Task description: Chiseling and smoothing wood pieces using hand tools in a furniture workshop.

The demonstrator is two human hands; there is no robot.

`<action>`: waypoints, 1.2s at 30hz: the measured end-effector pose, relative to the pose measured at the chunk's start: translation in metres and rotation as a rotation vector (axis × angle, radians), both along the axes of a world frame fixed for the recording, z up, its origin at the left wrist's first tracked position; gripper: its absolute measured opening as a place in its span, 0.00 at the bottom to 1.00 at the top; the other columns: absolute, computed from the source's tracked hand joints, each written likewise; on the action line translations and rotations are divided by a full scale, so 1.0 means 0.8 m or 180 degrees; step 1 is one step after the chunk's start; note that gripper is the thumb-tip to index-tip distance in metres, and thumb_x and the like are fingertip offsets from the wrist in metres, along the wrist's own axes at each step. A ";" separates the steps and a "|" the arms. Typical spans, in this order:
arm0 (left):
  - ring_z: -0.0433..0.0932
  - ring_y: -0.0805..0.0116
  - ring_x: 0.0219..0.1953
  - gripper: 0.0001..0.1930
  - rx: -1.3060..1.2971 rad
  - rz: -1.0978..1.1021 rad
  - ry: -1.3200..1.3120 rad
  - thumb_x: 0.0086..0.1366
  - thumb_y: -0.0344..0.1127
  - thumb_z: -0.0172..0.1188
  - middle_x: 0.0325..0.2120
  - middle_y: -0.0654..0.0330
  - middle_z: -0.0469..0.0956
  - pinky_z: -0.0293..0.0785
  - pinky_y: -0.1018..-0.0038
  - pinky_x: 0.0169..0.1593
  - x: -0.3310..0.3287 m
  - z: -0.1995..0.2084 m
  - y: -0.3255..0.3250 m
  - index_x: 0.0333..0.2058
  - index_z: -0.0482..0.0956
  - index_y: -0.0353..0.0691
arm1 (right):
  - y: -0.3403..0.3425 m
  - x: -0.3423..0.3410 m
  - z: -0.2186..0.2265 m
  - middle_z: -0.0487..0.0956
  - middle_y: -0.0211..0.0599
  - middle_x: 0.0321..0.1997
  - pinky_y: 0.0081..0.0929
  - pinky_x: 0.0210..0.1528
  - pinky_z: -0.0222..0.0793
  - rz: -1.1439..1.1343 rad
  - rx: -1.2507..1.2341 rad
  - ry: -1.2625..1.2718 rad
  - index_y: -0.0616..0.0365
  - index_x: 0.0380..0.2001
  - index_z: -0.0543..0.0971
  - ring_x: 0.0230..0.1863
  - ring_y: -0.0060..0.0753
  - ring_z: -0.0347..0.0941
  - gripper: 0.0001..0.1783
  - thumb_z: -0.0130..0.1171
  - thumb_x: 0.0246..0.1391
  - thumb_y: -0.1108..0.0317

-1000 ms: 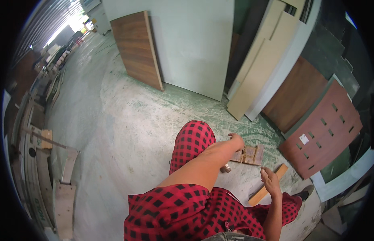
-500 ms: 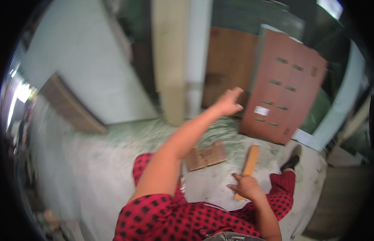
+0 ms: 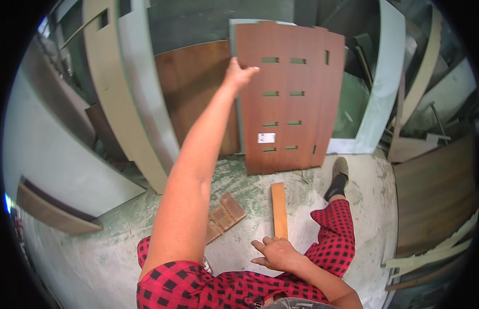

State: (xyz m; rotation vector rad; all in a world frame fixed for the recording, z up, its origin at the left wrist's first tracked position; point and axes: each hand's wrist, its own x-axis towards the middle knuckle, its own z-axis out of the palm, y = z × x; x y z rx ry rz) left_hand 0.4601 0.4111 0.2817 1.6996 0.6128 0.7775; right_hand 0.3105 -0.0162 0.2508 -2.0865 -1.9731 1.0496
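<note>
At the upper left edge of a reddish-brown panel (image 3: 309, 103) with rectangular slots, my left hand (image 3: 240, 74) is raised with thumb and finger spread. Whether it touches the panel I cannot tell. The panel stands tilted upright, and a white label is on its lower face. My right hand (image 3: 275, 253) hovers low before my lap, fingers apart, overlapping the near end of an orange-brown wooden strip (image 3: 278, 206). That strip lies on the floor; contact with it is not plain. Left of the strip is a worn brown wooden block (image 3: 226, 213), partly behind my left forearm.
Large boards lean along the back: a pale grey sheet (image 3: 69, 159), a beige plank (image 3: 113, 87), a brown board (image 3: 195, 87) and a pale frame (image 3: 381, 82). A dark wooden sheet (image 3: 435, 201) and thin strips (image 3: 430, 260) are at the right. My shod foot (image 3: 340, 169) rests near the panel.
My view has turned to the right, so the panel sits nearer the middle. My left hand has risen from beside the panel to its upper left edge.
</note>
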 end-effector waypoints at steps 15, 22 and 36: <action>0.68 0.59 0.53 0.25 -0.2047 0.0545 -0.1594 0.58 0.41 0.63 0.50 0.52 0.69 0.67 0.61 0.54 0.034 -0.006 -0.010 0.48 0.68 0.34 | -0.018 0.012 0.008 0.75 0.45 0.38 0.44 0.42 0.68 -0.0216 -0.0148 0.0142 0.58 0.46 0.71 0.42 0.48 0.73 0.27 0.58 0.49 0.50; 0.72 0.62 0.47 0.19 -0.2246 0.0812 -0.1965 0.56 0.40 0.64 0.45 0.56 0.73 0.73 0.61 0.49 -0.050 0.001 -0.058 0.42 0.72 0.37 | -0.011 0.005 0.003 0.75 0.47 0.40 0.45 0.44 0.68 -0.0152 -0.0233 0.0032 0.56 0.46 0.71 0.44 0.50 0.73 0.26 0.58 0.49 0.49; 0.69 0.69 0.52 0.16 -0.1879 0.0159 -0.2120 0.59 0.34 0.61 0.46 0.63 0.73 0.65 0.67 0.56 -0.123 0.049 -0.205 0.46 0.71 0.40 | -0.008 0.040 0.000 0.74 0.51 0.42 0.45 0.45 0.68 -0.0735 0.0067 0.0065 0.57 0.45 0.73 0.43 0.53 0.73 0.27 0.58 0.49 0.48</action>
